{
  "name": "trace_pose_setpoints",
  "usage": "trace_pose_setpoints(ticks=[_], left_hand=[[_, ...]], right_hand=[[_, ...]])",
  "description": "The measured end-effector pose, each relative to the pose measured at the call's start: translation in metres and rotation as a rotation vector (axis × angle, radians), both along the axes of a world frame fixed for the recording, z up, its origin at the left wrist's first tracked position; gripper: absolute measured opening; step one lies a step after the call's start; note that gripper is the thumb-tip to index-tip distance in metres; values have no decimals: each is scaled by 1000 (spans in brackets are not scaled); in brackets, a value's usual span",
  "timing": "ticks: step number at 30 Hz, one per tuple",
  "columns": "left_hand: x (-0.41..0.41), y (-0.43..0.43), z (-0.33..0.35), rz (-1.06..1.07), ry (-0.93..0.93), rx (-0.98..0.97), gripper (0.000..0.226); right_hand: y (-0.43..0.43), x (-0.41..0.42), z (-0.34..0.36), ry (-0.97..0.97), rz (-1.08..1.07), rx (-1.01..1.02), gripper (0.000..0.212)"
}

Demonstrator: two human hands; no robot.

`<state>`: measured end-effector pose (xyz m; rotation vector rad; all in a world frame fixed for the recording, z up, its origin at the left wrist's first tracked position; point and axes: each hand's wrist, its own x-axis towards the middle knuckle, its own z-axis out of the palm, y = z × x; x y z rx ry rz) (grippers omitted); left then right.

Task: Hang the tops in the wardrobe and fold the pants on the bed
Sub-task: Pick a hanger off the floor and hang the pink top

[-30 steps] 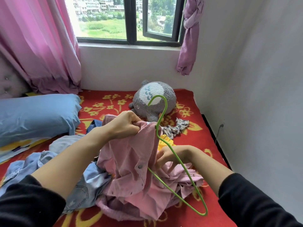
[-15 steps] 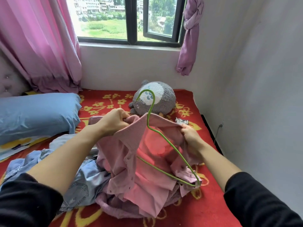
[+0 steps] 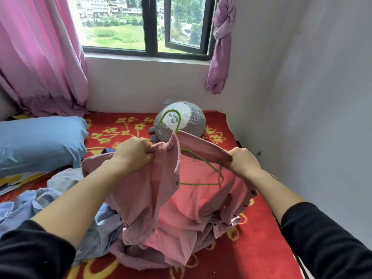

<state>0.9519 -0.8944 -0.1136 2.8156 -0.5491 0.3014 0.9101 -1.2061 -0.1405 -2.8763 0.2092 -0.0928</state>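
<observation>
The fingers of the left hand [image 3: 132,156] are curled tight round the left shoulder of the pink shirt [image 3: 153,190]. Those of the right hand [image 3: 244,163] are clenched on the opposite end of the collar, so that the neckline is stretched taut between the two fists. Within that opening the green hanger [image 3: 201,184] is seen, its hook risen clear above the collar and its wire arms lying inside the cloth. A second ago the hanger was held low by the right hand and lay mostly outside the garment. It has since been threaded in, and the right hand has been moved up to the collar. The shirt is held up off the bed [image 3: 261,228], with its tails bunched on the red blanket beside the denim garments [image 3: 40,202]. The hanger step is judged nearly done. The shoulders remain to be seated before the shirt can be carried to the wardrobe, which is not in view.
</observation>
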Motion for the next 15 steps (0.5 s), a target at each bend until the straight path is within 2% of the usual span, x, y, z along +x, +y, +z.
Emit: trace_pose_setpoints(ticks=[3,5,8,10,13,14,15], left_hand=[[-4,0,-4,14,-79,5,26],[-10,-2,-6,19,-101,-36,34],[-19,-8,-7,-24,-72,-96,29],[-23,-9,-2,-43,-35,-197,32],[-24,-5,19,-44,27,-399,32],[-23,-2,29,-30,8,-469,29],[-21,4,40,-8,-26,-541,27]], right_hand=[[8,0,13,-37,-94,307,32],[21,0,27,-57,-163,587,32],[46,8,50,-78,-190,1053,18],[67,15,73,-58,-172,1224,14],[92,21,117,5,48,1499,19],[97,22,130,21,160,1546,24],[102,23,142,2,250,1491,32]])
